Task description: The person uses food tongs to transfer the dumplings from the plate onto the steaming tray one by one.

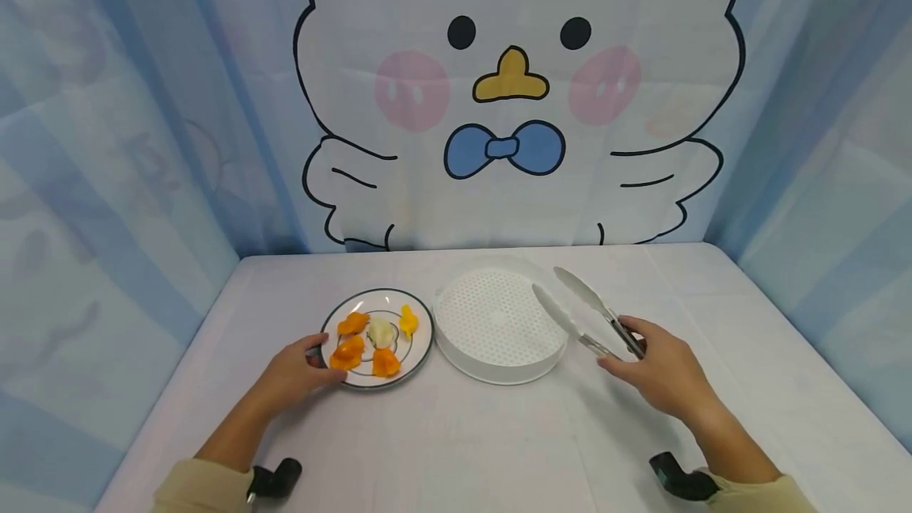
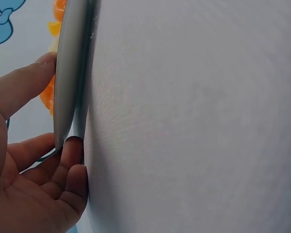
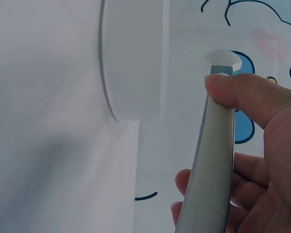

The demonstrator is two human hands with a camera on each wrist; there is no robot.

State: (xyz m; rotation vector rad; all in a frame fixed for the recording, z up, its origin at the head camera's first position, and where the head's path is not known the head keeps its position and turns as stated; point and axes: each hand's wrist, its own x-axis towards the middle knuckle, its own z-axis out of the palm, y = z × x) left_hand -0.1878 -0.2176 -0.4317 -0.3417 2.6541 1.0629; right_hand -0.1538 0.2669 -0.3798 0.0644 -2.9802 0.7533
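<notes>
Spread tongs slant near a white perforated tray beside a plate of mostly orange pieces.

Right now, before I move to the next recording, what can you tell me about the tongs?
The tongs have two long, pale, smooth blades with rounded tips, joined to metal-looking handles. The right hand holds them, thumb on one handle and fingers on the other. The blades stand apart with nothing between them, tips pointing away from the person. They are raised off the table; in the head view, one blade overlaps the right edge of the round perforated tray.
</notes>
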